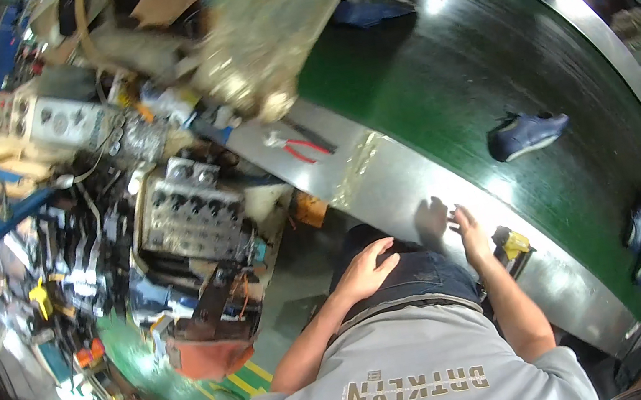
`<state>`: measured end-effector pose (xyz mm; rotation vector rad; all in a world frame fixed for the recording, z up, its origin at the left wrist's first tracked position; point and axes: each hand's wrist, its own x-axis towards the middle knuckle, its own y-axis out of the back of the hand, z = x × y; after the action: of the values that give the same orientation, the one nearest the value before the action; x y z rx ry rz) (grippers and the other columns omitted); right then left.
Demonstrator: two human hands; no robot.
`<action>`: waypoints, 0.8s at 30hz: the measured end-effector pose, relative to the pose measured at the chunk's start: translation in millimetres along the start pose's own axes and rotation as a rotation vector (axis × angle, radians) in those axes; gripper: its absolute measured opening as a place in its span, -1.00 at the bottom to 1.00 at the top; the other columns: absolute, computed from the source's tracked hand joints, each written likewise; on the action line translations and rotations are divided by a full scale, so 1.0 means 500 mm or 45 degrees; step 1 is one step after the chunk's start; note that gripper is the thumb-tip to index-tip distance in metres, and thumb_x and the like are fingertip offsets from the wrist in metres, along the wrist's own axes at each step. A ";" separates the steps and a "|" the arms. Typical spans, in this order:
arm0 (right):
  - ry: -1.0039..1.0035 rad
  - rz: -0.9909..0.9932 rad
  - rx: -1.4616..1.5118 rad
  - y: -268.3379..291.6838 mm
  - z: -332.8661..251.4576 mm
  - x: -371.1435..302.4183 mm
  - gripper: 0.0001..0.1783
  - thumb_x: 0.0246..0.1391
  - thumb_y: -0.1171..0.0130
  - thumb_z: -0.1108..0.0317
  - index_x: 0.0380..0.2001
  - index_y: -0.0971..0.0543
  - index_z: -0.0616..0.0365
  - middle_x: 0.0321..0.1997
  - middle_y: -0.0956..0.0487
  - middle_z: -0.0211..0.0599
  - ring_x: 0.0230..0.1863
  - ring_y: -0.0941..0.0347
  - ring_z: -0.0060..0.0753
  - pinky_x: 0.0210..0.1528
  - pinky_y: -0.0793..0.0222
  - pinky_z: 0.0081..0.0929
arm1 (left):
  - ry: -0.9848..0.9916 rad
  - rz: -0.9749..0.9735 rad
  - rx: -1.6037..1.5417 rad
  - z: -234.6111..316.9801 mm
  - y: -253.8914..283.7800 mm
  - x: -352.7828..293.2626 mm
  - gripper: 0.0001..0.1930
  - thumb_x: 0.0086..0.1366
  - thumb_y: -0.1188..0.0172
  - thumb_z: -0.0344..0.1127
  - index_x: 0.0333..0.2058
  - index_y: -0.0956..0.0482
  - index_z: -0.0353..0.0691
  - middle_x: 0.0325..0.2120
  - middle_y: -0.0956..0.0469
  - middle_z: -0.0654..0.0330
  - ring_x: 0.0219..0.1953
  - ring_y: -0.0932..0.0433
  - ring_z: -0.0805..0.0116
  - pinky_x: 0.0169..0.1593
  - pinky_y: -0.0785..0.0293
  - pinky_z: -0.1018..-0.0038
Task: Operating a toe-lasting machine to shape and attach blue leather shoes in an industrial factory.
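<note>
Down at the lower centre of the frame, it's the left hand (366, 270) over the dark jeans (431, 279), palm down, fingers open and gently bent; whether it's actually resting on the cloth, I can't tell from here. Across to the right, just past the middle, the right hand (469, 233) is up at the edge of the metal ledge (395, 187), fingers loosely curled and spread, a dark shadow beside them on the bright steel! Is it touching? Can't say. Right next to that wrist sits a yellow-and-black object (514, 244), its kind hard to make out.

Follow the ledge towards the upper left: a strip of clear tape (357, 167) across the metal, then pliers with red handles (304, 150), and a dark slim bar (311, 135) just beside them. Beyond the ledge, the green belt (424, 106) sweeps round the upper right, and look, a navy shoe (526, 136) lies on it at centre right, two more dark blue shoes (639, 216) close together near the right rim. Over on the left, a machine block with dark knobs (191, 213), and hanging at upper centre, a cloudy, yellowish sheet (265, 23).
</note>
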<state>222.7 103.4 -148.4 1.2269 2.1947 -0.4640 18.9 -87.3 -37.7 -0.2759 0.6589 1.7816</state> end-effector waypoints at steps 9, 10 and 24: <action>-0.060 -0.495 -0.323 -0.197 0.013 -0.102 -0.65 0.33 -0.01 0.27 0.04 -0.48 0.28 -0.27 -0.58 -0.34 -0.26 -0.47 -0.55 -0.16 -0.41 -0.58 | 0.296 0.303 -0.726 -0.277 0.033 -0.173 -0.57 0.37 -0.13 -0.23 0.12 -0.40 -0.36 0.02 -0.53 0.05 0.06 -0.50 0.36 0.13 -0.42 0.45; -0.049 -0.485 -0.386 -0.219 -0.004 -0.110 -0.65 0.33 -0.01 0.27 0.04 -0.48 0.29 -0.27 -0.58 -0.34 -0.26 -0.47 -0.55 -0.15 -0.41 -0.58 | 0.325 0.378 -0.751 -0.315 0.043 -0.204 -0.57 0.38 -0.12 -0.22 0.12 -0.40 -0.35 0.02 -0.53 0.05 0.06 -0.50 0.36 0.11 -0.43 0.45; 0.094 -0.962 -0.948 -0.483 0.057 -0.271 -0.65 0.28 -0.07 0.28 0.02 -0.51 0.28 -0.24 -0.61 -0.26 -0.26 -0.51 -0.55 -0.16 -0.44 -0.57 | 0.213 2.004 -1.064 -0.672 0.212 -0.615 -0.56 0.27 -0.17 -0.26 0.11 -0.41 -0.19 -0.05 -0.55 0.18 0.00 -0.53 0.30 0.04 -0.49 0.32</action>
<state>80.7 -126.2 -79.7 0.0098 2.4861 0.1432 -32.2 -543.6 -126.1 -0.5367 0.0798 3.5567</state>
